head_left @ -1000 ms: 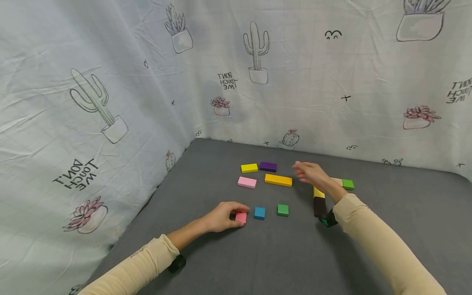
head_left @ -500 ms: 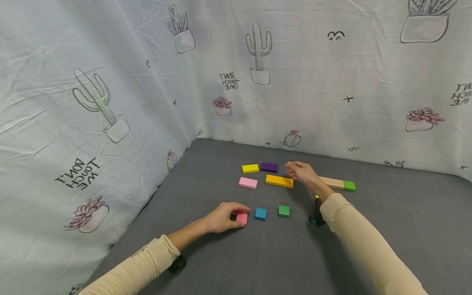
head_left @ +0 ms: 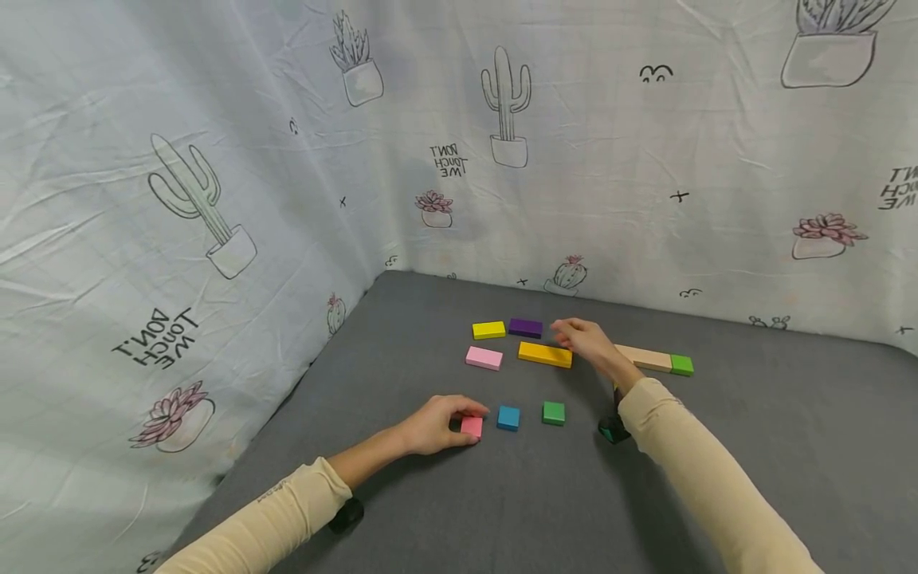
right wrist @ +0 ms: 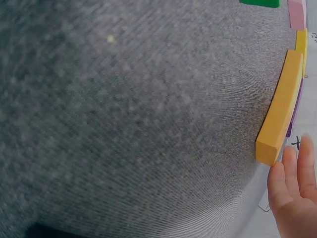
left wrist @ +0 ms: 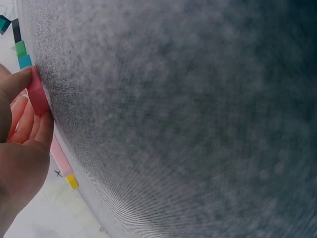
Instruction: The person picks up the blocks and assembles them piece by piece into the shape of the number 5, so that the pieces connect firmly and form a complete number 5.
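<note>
My left hand (head_left: 433,426) pinches a small coral-pink block (head_left: 471,427) between thumb and fingers on the grey tabletop; the left wrist view shows thumb and fingertips at opposite ends of the coral-pink block (left wrist: 37,95). To its right sit a blue block (head_left: 508,418) and a green block (head_left: 554,413). Farther back, my right hand (head_left: 590,344) hovers by the right end of a long orange block (head_left: 545,355), near a purple block (head_left: 526,328). In the right wrist view its fingers (right wrist: 292,173) are extended beside the orange block's end, holding nothing.
A yellow block (head_left: 488,330) and a light pink block (head_left: 484,358) lie left of the orange one. Right of my right wrist, a long beige block (head_left: 645,358) meets a lime-green block (head_left: 682,365). My right forearm mostly hides dark and yellow blocks. A printed curtain (head_left: 610,159) stands behind.
My right hand has moved left to the orange block's end, uncovering the beige block and covering the yellow and dark ones. The left hand keeps its grip in place. The head view shifts slightly.
</note>
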Motion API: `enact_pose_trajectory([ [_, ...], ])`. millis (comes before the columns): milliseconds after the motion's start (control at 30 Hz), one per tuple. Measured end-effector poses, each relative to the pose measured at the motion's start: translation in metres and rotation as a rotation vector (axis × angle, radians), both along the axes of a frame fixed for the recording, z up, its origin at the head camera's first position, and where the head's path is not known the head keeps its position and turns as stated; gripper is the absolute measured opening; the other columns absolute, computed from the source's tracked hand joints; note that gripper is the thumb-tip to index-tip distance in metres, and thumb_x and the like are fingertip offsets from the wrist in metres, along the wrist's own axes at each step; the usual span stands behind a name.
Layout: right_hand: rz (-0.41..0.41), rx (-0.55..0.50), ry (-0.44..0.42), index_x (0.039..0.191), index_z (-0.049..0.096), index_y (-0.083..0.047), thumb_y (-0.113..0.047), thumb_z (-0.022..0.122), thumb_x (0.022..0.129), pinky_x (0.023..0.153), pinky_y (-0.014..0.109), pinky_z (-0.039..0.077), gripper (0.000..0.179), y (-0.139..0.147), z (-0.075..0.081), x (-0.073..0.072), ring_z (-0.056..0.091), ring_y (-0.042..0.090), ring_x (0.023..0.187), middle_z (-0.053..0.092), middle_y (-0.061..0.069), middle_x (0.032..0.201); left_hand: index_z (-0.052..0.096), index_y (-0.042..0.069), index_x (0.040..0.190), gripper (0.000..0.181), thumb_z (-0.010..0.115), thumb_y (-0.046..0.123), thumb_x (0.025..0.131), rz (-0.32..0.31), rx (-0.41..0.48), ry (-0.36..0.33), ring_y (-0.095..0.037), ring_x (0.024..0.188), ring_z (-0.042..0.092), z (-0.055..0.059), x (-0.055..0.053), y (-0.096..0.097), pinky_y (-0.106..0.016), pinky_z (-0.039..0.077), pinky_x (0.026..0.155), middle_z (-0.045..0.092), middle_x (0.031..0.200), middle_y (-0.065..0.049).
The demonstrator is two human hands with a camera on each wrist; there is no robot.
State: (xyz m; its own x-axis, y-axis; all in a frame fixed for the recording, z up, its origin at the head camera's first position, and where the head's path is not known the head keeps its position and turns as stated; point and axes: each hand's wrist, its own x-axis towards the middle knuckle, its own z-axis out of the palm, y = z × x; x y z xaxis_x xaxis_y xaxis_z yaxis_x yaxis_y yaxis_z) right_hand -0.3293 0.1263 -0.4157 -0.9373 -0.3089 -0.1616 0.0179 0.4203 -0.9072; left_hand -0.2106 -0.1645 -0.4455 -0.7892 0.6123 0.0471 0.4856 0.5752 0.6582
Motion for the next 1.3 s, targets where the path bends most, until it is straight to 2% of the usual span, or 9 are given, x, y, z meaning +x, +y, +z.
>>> enact_pose_trajectory([
  [267, -0.004, 0.061, -0.055, 0.141, 0.041, 0.001, -0.036, 0.038, 0.104, 0.097, 0.043, 0.041, 0.052, -0.002, -0.001, -0.002, 0.049, 0.032, 0.112, 0.048, 0.023, 0.131, 0.061, 0.004, 0.124, 0.039, 0.071, 0.009, 0.087, 0.016, -0.021, -0.028, -0.013, 0.107, 0.056, 0.001, 0.001, 0.001, -0.023, 0.045, 0.092, 0.062, 0.12, -0.005],
  [433, 0.074, 0.106, -0.078, 0.141, 0.039, 0.003, -0.029, 0.045, 0.103, 0.096, 0.043, 0.042, 0.05, -0.002, -0.001, -0.001, 0.049, 0.032, 0.112, 0.046, 0.024, 0.133, 0.06, 0.004, 0.124, 0.039, 0.071, 0.009, 0.087, 0.017, -0.025, -0.027, -0.013, 0.108, 0.056, 0.002, 0.002, 0.001, -0.023, 0.045, 0.092, 0.062, 0.12, -0.005],
  [567, 0.176, 0.192, -0.017, 0.137, 0.045, 0.005, -0.013, 0.056, 0.097, 0.095, 0.046, 0.042, 0.045, -0.005, 0.0, 0.001, 0.048, 0.035, 0.112, 0.047, 0.025, 0.13, 0.061, 0.004, 0.124, 0.039, 0.071, 0.01, 0.087, 0.014, -0.024, -0.019, -0.013, 0.107, 0.056, 0.002, 0.002, 0.001, -0.023, 0.045, 0.091, 0.062, 0.12, -0.005],
  [633, 0.2, 0.235, 0.013, 0.136, 0.047, 0.004, -0.006, 0.061, 0.093, 0.096, 0.047, 0.042, 0.046, -0.008, -0.001, 0.001, 0.047, 0.036, 0.113, 0.048, 0.026, 0.129, 0.061, 0.004, 0.123, 0.039, 0.072, 0.01, 0.086, 0.012, -0.022, -0.014, -0.012, 0.107, 0.056, 0.001, 0.001, 0.0, -0.023, 0.045, 0.091, 0.062, 0.12, -0.005],
  [900, 0.283, 0.359, 0.096, 0.136, 0.044, 0.008, 0.01, 0.061, 0.082, 0.099, 0.05, 0.038, 0.057, -0.02, -0.006, -0.002, 0.045, 0.04, 0.118, 0.045, 0.03, 0.133, 0.062, 0.004, 0.123, 0.039, 0.072, 0.01, 0.086, 0.015, -0.023, -0.008, -0.012, 0.105, 0.056, 0.0, 0.001, 0.001, -0.022, 0.045, 0.091, 0.062, 0.119, -0.004],
  [1067, 0.287, 0.406, 0.11, 0.138, 0.042, 0.008, 0.012, 0.06, 0.082, 0.1, 0.051, 0.037, 0.059, -0.026, -0.006, -0.001, 0.044, 0.039, 0.119, 0.044, 0.029, 0.134, 0.061, 0.004, 0.122, 0.038, 0.072, 0.01, 0.086, 0.011, -0.022, -0.005, -0.013, 0.106, 0.057, -0.001, 0.001, 0.0, -0.023, 0.046, 0.091, 0.062, 0.119, -0.005],
  [1300, 0.244, 0.433, 0.102, 0.137, 0.044, 0.005, 0.012, 0.059, 0.083, 0.099, 0.05, 0.038, 0.056, -0.031, -0.008, -0.001, 0.046, 0.038, 0.117, 0.045, 0.028, 0.133, 0.062, 0.004, 0.122, 0.038, 0.072, 0.01, 0.086, 0.013, -0.02, -0.013, -0.012, 0.106, 0.056, 0.0, 0.001, 0.0, -0.022, 0.045, 0.091, 0.062, 0.119, -0.004],
])
